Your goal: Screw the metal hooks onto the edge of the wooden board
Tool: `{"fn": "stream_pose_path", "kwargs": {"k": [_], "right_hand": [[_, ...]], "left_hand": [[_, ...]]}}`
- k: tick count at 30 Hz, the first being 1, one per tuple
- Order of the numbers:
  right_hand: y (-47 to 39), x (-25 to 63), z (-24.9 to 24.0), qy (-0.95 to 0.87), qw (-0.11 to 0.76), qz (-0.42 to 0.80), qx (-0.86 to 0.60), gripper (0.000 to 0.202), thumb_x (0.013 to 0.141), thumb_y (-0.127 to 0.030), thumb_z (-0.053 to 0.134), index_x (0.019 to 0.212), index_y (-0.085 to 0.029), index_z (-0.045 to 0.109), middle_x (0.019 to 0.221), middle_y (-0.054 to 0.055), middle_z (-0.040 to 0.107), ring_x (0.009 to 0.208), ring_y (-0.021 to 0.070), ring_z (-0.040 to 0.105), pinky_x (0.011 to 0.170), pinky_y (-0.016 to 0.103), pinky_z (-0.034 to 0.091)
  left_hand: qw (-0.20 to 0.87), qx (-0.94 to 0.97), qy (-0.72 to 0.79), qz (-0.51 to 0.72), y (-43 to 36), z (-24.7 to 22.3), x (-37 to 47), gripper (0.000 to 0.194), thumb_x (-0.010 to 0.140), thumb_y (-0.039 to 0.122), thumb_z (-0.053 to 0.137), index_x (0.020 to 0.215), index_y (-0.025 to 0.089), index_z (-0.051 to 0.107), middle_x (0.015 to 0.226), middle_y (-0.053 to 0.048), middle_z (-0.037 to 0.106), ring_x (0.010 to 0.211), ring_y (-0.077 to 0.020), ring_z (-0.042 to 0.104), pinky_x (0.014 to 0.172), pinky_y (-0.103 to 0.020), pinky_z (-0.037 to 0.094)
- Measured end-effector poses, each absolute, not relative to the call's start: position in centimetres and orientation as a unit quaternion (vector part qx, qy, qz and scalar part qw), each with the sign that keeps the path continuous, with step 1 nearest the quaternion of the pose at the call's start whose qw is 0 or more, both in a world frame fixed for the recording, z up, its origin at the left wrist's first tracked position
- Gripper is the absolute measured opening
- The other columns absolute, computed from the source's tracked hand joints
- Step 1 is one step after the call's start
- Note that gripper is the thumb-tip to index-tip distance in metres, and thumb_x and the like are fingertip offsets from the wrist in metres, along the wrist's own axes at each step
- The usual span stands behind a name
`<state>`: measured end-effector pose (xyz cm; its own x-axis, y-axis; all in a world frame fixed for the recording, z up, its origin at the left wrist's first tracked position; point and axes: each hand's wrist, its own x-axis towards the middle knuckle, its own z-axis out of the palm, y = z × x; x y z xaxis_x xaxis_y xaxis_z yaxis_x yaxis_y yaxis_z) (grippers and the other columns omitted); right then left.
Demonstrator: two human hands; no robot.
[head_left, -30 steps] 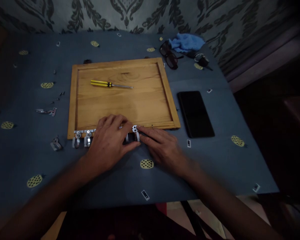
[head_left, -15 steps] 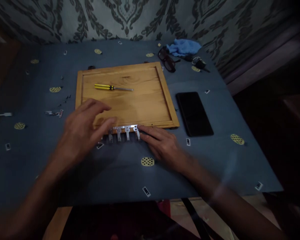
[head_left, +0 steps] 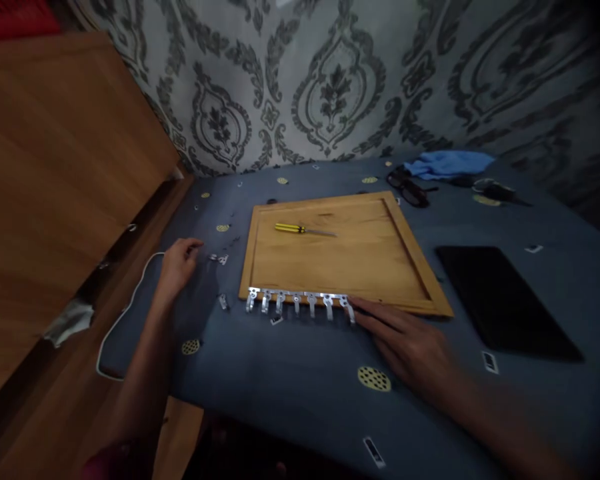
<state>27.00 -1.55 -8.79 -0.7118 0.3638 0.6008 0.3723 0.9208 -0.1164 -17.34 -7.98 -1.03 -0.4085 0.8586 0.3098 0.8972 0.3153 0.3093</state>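
Observation:
A silver metal hook rail (head_left: pixel 304 295) with several hooks lies along the near edge of a wooden framed board (head_left: pixel 325 260). My right hand (head_left: pixel 413 343) has its fingertips on the rail's right end, around the last hook. Away to the left, my left hand (head_left: pixel 179 263) is over the cloth with its fingers partly stretched out, slightly blurred; I see nothing in it. It is just left of a small metal hook piece (head_left: pixel 219 259). Small dark screws (head_left: pixel 235 240) lie beyond that piece. A yellow-and-black screwdriver (head_left: pixel 300 229) rests on the board.
Another small metal piece (head_left: pixel 223 301) lies left of the rail. A black phone (head_left: pixel 505 300) is at the right, with sunglasses (head_left: pixel 409 188) and a blue cloth (head_left: pixel 447 164) at the back. A white cable (head_left: pixel 130 303) runs along the left edge beside a wooden cabinet (head_left: pixel 60 167).
My left hand has moved off the rail to the left, toward the small metal pieces. The view has swung left. My right hand stays at the rail's right end.

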Motion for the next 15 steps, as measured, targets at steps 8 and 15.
{"fn": "stream_pose_path", "kwargs": {"k": [8, 15], "right_hand": [[-1.3, 27.1, -8.7, -0.929, 0.311, -0.045, -0.194, 0.037, 0.097, -0.007, 0.042, 0.113, -0.018, 0.073, 0.122, 0.01, 0.078, 0.101, 0.0219, 0.079, 0.083, 0.034, 0.067], [-1.3, 27.1, -9.0, -0.93, 0.308, -0.032, -0.199, 0.037, 0.095, -0.007, 0.044, 0.113, -0.017, 0.074, 0.124, 0.01, 0.078, 0.104, 0.0214, 0.078, 0.087, 0.034, 0.066]], "left_hand": [[0.0, -0.585, -0.795, -0.16, -6.8, -3.1, -18.0, 0.033, 0.099, 0.039, 0.064, 0.122, 0.016, 0.064, 0.124, -0.01, 0.067, 0.109, -0.0222, 0.067, 0.096, -0.045, 0.058], [-0.031, -0.607, -0.788, -0.101, -5.1, -2.6, -17.6, 0.036, 0.099, 0.039, 0.064, 0.127, 0.017, 0.063, 0.13, -0.011, 0.064, 0.114, -0.0239, 0.066, 0.097, -0.047, 0.058]]}}
